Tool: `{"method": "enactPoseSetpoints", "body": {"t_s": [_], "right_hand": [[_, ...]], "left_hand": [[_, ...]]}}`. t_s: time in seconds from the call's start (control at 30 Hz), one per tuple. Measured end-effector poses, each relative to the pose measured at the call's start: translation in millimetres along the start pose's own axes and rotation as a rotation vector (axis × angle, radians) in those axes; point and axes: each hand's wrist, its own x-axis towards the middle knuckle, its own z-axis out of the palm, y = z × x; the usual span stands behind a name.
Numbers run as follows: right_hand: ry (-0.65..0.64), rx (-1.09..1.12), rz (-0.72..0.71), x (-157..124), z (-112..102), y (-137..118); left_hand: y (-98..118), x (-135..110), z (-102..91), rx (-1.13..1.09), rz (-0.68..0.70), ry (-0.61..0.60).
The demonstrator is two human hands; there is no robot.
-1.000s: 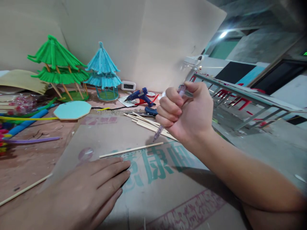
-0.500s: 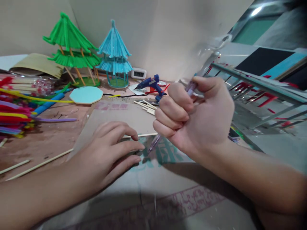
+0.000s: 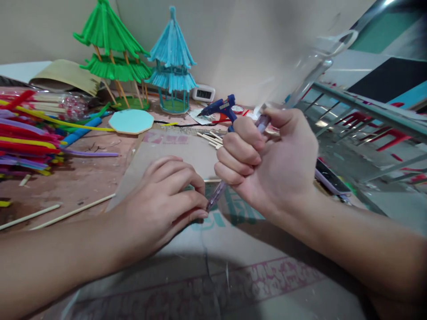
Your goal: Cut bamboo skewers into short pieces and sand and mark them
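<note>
My right hand (image 3: 267, 155) is closed in a fist around a slim translucent purple tool (image 3: 218, 194), like a pen or a craft knife. Its lower end slants down to the left, and its upper end shows beside my thumb. My left hand (image 3: 167, 200) lies low over the printed cardboard (image 3: 180, 155), fingers bent and the thumb and forefinger tips together right at the tool's lower end. What they pinch, if anything, is hidden. A thin pale stick (image 3: 212, 181) shows between the two hands, just beyond the tool.
On the left lie colourful pipe cleaners (image 3: 26, 142) and loose wooden sticks (image 3: 76, 211). Behind stand a green pagoda model (image 3: 116, 69), a blue pagoda model (image 3: 171, 80), a light-blue octagon (image 3: 131, 121), a timer (image 3: 203, 94) and a glue gun (image 3: 220, 106). A phone (image 3: 332, 175) lies right.
My left hand has come to the right, its fingertips closing in on the tool's lower end. My right hand keeps its fist around the tool. The view has shifted slightly.
</note>
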Motion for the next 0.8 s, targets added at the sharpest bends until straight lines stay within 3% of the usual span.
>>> {"method": "enactPoseSetpoints", "body": {"t_s": [0.27,0.53,0.8], "right_hand": [[0.021,-0.304,-0.066,-2,6,-2],[-0.009,-0.239,-0.075,-2,11,-4],[0.121,0.013,0.098,-1,19,-5]], "left_hand": [[1,0,-0.1,0.006,-0.003,-0.001],[0,0,0.1,0.012,0.006,0.005],[0,1,0.7,0.016,0.005,-0.002]]}}
